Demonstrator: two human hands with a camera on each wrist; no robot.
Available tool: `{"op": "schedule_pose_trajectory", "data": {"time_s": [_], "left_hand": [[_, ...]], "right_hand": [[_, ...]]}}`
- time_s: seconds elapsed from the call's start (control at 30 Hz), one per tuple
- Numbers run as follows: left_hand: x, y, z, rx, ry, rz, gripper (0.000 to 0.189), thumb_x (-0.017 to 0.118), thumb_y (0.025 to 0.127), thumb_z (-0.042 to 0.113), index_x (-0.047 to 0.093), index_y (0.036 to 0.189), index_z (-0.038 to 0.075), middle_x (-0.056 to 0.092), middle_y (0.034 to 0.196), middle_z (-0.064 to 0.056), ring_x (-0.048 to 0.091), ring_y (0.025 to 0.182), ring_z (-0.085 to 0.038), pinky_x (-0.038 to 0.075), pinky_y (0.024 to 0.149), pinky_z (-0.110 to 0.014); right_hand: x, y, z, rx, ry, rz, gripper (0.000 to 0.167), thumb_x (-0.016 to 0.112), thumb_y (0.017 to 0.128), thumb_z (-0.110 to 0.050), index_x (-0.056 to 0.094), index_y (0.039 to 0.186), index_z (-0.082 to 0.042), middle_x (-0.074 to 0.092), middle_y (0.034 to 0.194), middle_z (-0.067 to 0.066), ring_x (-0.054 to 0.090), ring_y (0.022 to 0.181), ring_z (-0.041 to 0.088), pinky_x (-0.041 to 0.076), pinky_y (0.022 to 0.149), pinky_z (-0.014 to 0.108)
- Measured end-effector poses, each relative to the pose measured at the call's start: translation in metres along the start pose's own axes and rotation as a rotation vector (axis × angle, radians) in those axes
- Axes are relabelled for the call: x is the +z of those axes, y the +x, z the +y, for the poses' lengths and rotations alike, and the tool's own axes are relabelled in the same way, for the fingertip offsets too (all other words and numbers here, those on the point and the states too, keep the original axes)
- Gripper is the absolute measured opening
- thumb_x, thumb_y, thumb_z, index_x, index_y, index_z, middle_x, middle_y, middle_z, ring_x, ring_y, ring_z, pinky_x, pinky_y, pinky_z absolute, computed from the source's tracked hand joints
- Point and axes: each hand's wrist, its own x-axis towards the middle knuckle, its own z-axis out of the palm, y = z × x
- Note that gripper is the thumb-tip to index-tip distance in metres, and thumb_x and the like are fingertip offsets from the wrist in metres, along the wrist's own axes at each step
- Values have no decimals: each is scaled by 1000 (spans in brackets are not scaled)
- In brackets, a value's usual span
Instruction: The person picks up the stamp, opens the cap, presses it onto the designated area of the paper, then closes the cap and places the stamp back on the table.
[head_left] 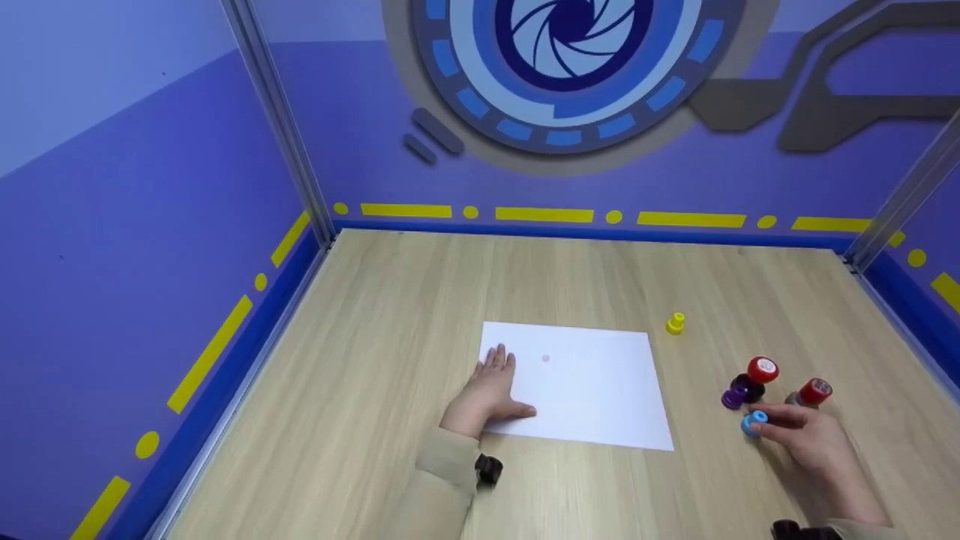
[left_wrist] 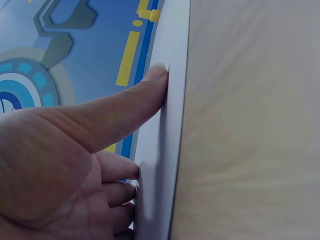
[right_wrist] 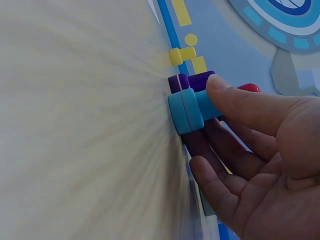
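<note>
On my feed, the left hand (head_left: 489,391) lies open across the left edge of the paper (head_left: 592,390); toward the right edge of the worktop (head_left: 375,337), the right hand (head_left: 814,442) pinches a blue stamp (head_left: 748,427).

Purple-blue walls (head_left: 150,225), yellow dashes (head_left: 406,211), pale wood tabletop (head_left: 360,360)

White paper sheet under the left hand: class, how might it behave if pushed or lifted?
The white paper sheet looks thin, so it would probably flop if lifted by one edge. Lying flat on the smooth-looking table, it may slide when pushed, though the resting left hand could pin it.
</note>
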Motion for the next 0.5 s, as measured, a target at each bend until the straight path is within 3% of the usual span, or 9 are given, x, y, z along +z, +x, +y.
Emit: {"op": "schedule_pose_trajectory", "data": {"time_s": [0.1,0.27,0.33,0.4,0.5], "left_hand": [[0,-1,0,-3,0,0,107,82,87,44,21,162,0,6,173,-19,3,162,-32,7,134,-45],[1,-1,0,0,-3,1,107,82,87,43,21,162,-1,6,173,-20,4,162,-32,8,134,-46],[1,-1,-1,4,-2,1,107,83,87,43,21,162,-1,6,173,-20,4,162,-33,8,134,-46],[1,0,-1,7,-5,0,107,83,86,43,21,162,-1,6,173,-21,4,162,-33,9,134,-46],[0,0,-1,10,-8,-1,107,83,86,43,21,162,-2,6,173,-21,4,162,-33,9,134,-47]], "right_hand": [[1,-1,0,5,6,-1,65,76,92,-44,62,138,0,60,144,23,41,141,50,38,112,66],[0,-2,-1,28,37,28,69,74,93,-48,59,142,-1,49,152,29,40,140,48,34,113,69],[-1,-3,-1,7,11,50,69,74,92,-50,60,141,-2,53,148,28,54,130,35,44,110,53],[-3,-5,-2,-18,-13,71,68,75,92,-49,62,139,-3,59,143,26,62,114,16,53,99,35],[-6,-8,-4,-42,-38,86,66,75,92,-49,63,138,-4,65,137,22,57,97,-5,52,75,12]]}}
